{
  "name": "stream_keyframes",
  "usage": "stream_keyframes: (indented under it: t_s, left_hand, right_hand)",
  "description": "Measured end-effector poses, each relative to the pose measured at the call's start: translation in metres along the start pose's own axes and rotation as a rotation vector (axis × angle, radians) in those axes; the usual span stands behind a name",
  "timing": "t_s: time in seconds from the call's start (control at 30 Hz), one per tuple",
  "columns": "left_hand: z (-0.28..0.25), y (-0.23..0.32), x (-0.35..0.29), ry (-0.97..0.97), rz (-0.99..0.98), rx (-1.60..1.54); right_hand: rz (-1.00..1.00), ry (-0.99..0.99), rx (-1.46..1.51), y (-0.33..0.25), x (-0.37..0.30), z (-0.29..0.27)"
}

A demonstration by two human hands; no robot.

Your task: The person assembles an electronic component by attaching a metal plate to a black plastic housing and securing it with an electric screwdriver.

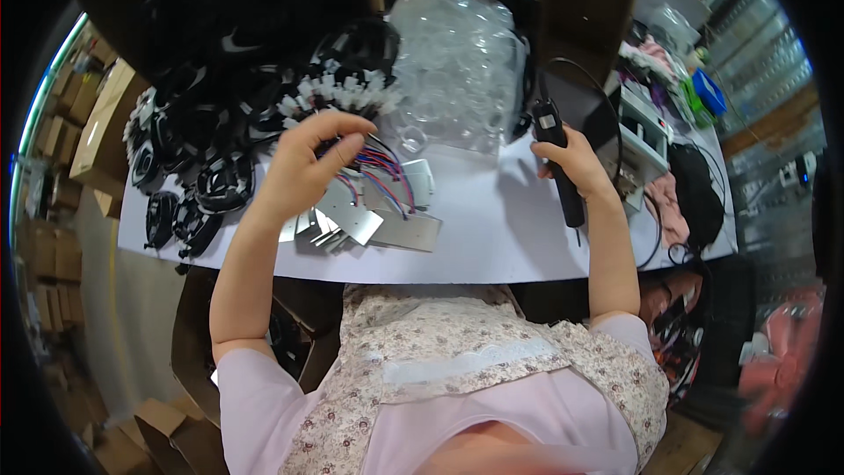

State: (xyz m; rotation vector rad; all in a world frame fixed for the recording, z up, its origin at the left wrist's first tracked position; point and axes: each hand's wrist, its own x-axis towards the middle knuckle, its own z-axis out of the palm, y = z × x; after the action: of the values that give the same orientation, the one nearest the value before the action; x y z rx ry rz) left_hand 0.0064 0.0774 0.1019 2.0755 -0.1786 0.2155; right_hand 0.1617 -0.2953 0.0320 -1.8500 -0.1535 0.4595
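My left hand (308, 163) hovers over a bundle of thin red, blue and black wires (378, 167). Its thumb and forefinger come close together in a pinch, and what lies between them is too small to make out. White connectors (338, 92) cluster just beyond the fingers. Flat silvery metal plates (352, 218) lie in a loose pile beneath the wires, near the table's front edge. In my right hand (576, 158) is a black, stick-shaped corded electric screwdriver (563, 167), held upright over the right side of the table.
Black ring-shaped parts with cables (207, 149) are heaped along the left. Clear round pieces in a plastic bag (462, 62) lie at the back middle. An open cardboard box (587, 9) stands behind my right hand. A grey-white device (642, 145) and pink cloth (668, 211) occupy the right edge.
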Motion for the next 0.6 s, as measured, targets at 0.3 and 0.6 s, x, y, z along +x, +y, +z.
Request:
stream_keyframes:
  t_s: [0.3,0.6]
  left_hand:
    - [-0.047,-0.08,0.085,0.293,0.111,0.56]
    - [-0.061,-0.147,0.196,0.103,-0.135,0.703]
  right_hand:
    - [0.1,-0.064,-0.151,-0.013,0.026,0.025]
    - [0.03,-0.017,-0.029,-0.012,-0.016,0.023]
